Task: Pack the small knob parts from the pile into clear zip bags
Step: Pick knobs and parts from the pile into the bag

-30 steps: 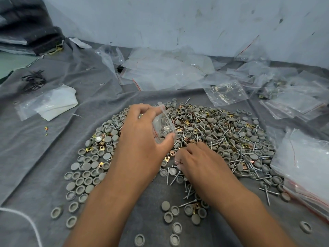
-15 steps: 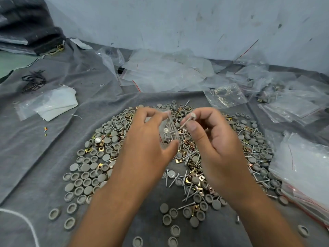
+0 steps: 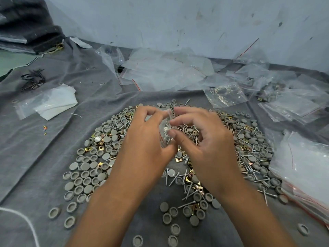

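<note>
A wide pile of grey round knob caps (image 3: 92,168), brass square clips and silver screws (image 3: 249,168) covers the grey cloth in front of me. Above its middle, my left hand (image 3: 146,143) grips a small clear zip bag (image 3: 164,130) between thumb and fingers; a few screws and a shiny part show inside it. My right hand (image 3: 203,139) is right beside the bag, its thumb and fingertips at the bag's mouth. Whether it still pinches a screw is blurred and hard to tell.
Empty clear zip bags (image 3: 167,72) lie heaped along the back wall. Filled bags (image 3: 226,94) sit at the back right, and a stack of bags (image 3: 306,168) lies at the right edge. A white folded packet (image 3: 53,102) lies at the left, near a white cord (image 3: 23,220).
My right hand picked a screw from the pile, lifted it to the bag in my left hand, and now has its fingertips at the bag's mouth. The left hand stayed raised.
</note>
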Available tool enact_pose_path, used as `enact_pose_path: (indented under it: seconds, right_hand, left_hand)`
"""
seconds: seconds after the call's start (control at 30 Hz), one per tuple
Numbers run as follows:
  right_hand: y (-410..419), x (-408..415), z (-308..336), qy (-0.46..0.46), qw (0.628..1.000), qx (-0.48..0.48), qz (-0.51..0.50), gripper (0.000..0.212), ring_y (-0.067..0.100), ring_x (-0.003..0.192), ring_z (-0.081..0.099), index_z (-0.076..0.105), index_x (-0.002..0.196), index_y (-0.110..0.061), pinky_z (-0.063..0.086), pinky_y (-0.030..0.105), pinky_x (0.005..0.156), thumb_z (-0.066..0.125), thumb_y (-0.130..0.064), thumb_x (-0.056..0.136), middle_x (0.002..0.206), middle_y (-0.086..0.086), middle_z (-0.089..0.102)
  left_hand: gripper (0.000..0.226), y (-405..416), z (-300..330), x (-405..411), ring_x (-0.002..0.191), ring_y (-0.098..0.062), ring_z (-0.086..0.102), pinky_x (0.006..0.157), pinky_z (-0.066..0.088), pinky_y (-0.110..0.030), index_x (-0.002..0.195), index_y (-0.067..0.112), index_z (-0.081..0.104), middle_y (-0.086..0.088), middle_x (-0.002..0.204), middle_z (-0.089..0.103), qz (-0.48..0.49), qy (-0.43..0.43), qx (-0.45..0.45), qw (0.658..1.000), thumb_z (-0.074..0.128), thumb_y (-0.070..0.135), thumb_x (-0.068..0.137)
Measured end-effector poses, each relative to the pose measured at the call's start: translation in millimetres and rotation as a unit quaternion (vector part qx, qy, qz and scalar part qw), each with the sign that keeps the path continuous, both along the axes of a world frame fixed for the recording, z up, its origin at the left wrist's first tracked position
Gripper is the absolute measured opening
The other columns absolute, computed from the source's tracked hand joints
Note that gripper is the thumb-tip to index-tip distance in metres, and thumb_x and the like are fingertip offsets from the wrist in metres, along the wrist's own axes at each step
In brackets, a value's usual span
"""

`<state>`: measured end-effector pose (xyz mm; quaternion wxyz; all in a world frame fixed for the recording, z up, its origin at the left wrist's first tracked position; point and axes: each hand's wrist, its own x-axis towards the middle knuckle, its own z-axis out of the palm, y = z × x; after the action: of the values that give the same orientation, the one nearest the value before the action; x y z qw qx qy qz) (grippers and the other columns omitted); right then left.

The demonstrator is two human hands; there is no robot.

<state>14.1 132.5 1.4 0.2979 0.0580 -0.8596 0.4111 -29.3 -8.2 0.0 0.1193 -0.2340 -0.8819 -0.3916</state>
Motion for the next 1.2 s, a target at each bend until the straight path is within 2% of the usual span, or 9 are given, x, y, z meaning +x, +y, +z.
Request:
enact_pose_path:
  seconds: [0.2,0.3,0.4,0.47,0.53,0.73,0.87,1.03,1.2]
  right_hand:
    - [12.8,1.2,0.5,0.006,0.999,-0.027,-0.033,0.009,0.008,0.087,0.06,0.065,0.099,-0.031,0.041,0.013,0.069,0.068,-0.024,0.094,0.098,-0.017,0.063]
    - [22.9,2.5,-4.1,-0.176,0.984,0.001,-0.007,0.015,-0.002,0.083,0.061,0.062,0.092,-0.039,0.05,0.014,0.061,0.068,-0.026,0.094,0.09,-0.02,0.063]
    - [19.8,8.3,-18.8,-0.343,0.926,0.146,0.051,0.01,-0.006,0.082,0.059,0.062,0.096,-0.04,0.052,0.019,0.068,0.071,-0.037,0.093,0.092,-0.024,0.06]
    - [10.8,11.8,-26.2,-0.338,0.912,0.222,0.065,0.016,-0.003,0.091,0.053,0.06,0.096,-0.04,0.05,0.029,0.081,0.072,-0.048,0.089,0.094,-0.023,0.055]
    - [5.2,11.9,-28.8,-0.318,0.912,0.246,0.078,0.028,-0.001,0.095,0.048,0.055,0.092,-0.04,0.044,0.03,0.079,0.074,-0.058,0.082,0.094,-0.022,0.053]
    - [9.9,9.1,-27.0,-0.303,0.892,0.307,0.132,0.017,0.004,0.105,0.045,0.062,0.107,-0.043,0.039,0.028,0.087,0.07,-0.039,0.092,0.103,-0.02,0.054]
    - [8.9,6.0,-27.3,-0.287,0.887,0.337,0.133,0.009,0.006,0.104,0.042,0.063,0.104,-0.041,0.034,0.027,0.081,0.066,-0.041,0.095,0.103,-0.017,0.05]
    - [9.8,1.9,-29.3,-0.287,0.882,0.346,0.142,0.009,0.005,0.105,0.035,0.061,0.103,-0.04,0.026,0.024,0.079,0.062,-0.046,0.096,0.107,-0.017,0.041]
    - [15.1,6.7,-28.8,-0.273,0.883,0.348,0.158,0.013,0.003,0.101,0.033,0.056,0.094,-0.038,0.034,0.024,0.084,0.065,-0.047,0.094,0.108,-0.022,0.045]
  left_hand:
    - [0.066,-3.6,1.3,0.1,0.085,0.012,0.047,0.077,0.035,-0.005,0.14,0.032,0.054,0.018,0.117,0.043,0.012,0.006,-0.005,1.0,0.074,0.045,0.078]
    - [0.065,-5.2,2.2,-0.8,0.086,0.012,0.047,0.076,0.035,-0.002,0.139,0.03,0.054,0.018,0.117,0.042,0.029,0.009,0.008,0.999,0.076,0.044,0.079]
    - [0.064,-5.6,1.7,-2.3,0.088,0.012,0.047,0.081,0.033,0.002,0.138,0.028,0.055,0.017,0.116,0.043,0.038,0.011,0.019,0.999,0.079,0.041,0.08]
    - [0.064,-5.6,0.9,-3.0,0.089,0.011,0.047,0.081,0.034,0.002,0.138,0.029,0.055,0.017,0.117,0.043,0.038,0.008,0.019,0.999,0.079,0.041,0.08]
    - [0.064,-5.4,0.4,-3.4,0.089,0.011,0.047,0.08,0.035,-0.001,0.138,0.029,0.056,0.016,0.117,0.044,0.039,0.008,0.022,0.999,0.079,0.041,0.08]
    - [0.063,-6.1,0.0,-3.6,0.089,0.011,0.048,0.082,0.032,0.004,0.138,0.029,0.056,0.016,0.117,0.044,0.038,0.004,0.029,0.999,0.079,0.04,0.08]
    - [0.063,-5.9,0.6,-3.5,0.087,0.006,0.049,0.079,0.035,-0.003,0.138,0.029,0.056,0.015,0.119,0.045,0.039,0.002,0.022,0.999,0.079,0.04,0.081]
    - [0.061,-5.9,1.2,-3.8,0.087,0.008,0.049,0.081,0.035,-0.001,0.137,0.029,0.057,0.016,0.117,0.044,0.039,0.002,0.028,0.999,0.08,0.039,0.081]
    - [0.061,-6.2,1.7,-3.0,0.09,0.01,0.048,0.081,0.036,-0.001,0.137,0.03,0.056,0.017,0.116,0.043,0.039,0.004,0.026,0.999,0.079,0.04,0.081]
